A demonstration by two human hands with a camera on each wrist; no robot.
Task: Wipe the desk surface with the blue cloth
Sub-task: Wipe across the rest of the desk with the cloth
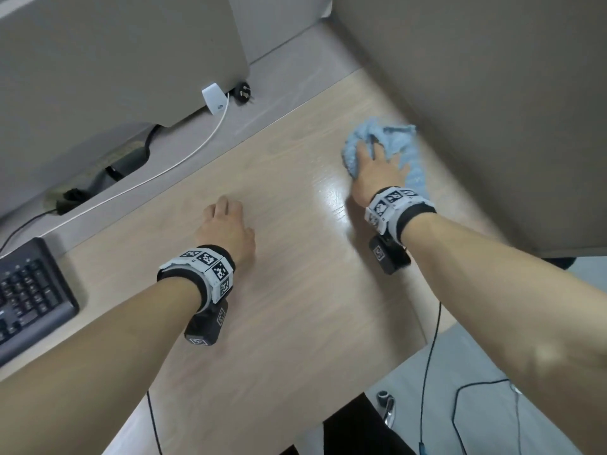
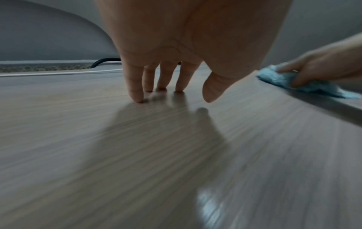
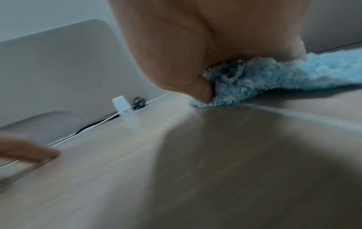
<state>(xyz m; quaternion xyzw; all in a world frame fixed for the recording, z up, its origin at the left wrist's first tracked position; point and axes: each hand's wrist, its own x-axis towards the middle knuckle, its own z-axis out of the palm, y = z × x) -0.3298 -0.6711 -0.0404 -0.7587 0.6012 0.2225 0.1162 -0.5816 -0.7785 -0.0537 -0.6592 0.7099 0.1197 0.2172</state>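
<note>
Both bare forearms reach forward over the pale wood-grain table [image 1: 279, 198], each wrist wrapped in a black band carrying white tiles with black square markers. The right hand [image 1: 374, 172] lies palm down on the crumpled, fluffy light-blue cloth [image 1: 404, 139], toward two o'clock from the table's middle, close to the beige partition wall [image 1: 492, 93] that stands at three o'clock. Its fingers spread flat over the cloth, and the right wrist view shows the thumb [image 3: 201, 91] bent down so its tip presses the cloth's near edge against the surface; so this grip is a flat, pressing one rather than a closed fist. The cloth bunches ahead of the fingers and trails past the little-finger side. A glossy sheen lies on the wood just beside the right wrist, at its nine o'clock. The left hand [image 1: 226, 231] sits near the table's middle, well apart from the cloth, holding nothing: its grip is apart, with four straight fingertips [image 2: 137, 96] touching the wood and the thumb lifted clear. At ten o'clock a white cable [image 1: 184, 159] runs from a small white plug [image 1: 215, 98], and at eight o'clock a black keyboard [image 1: 29, 293] sits at the table's edge.
</note>
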